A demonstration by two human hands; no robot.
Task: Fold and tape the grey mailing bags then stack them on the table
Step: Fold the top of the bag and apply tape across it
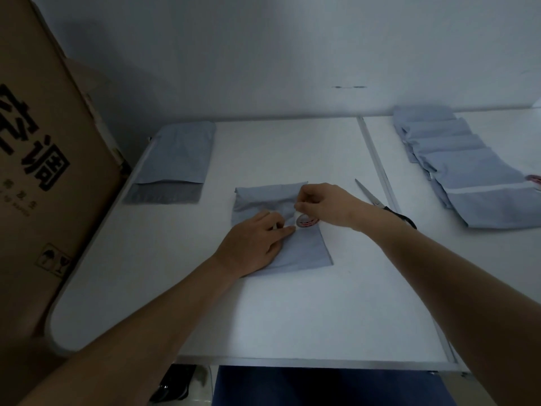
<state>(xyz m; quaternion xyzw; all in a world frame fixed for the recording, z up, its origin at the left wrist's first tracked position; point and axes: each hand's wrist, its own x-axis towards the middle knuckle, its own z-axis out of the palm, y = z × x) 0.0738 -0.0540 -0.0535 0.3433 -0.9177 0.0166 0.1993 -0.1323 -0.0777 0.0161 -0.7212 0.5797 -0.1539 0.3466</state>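
A folded grey mailing bag [307, 250] lies in the middle of the white table [263, 317]. My left hand [254, 244] presses flat on its lower left part, fingertips touching a small roll of tape [306, 220] that rests on the bag. My right hand [322, 205] hovers over the roll, its thumb and forefinger pinched on the tape's free end. An unfolded grey bag [178, 159] lies flat at the back left. A row of folded grey bags [468, 171] overlaps along the right side.
Scissors [377, 200] lie just right of my right wrist, blades pointing away. A large brown cardboard box [44, 171] leans against the table's left edge. A metal seam [377, 159] splits the tabletop. The wall stands close behind.
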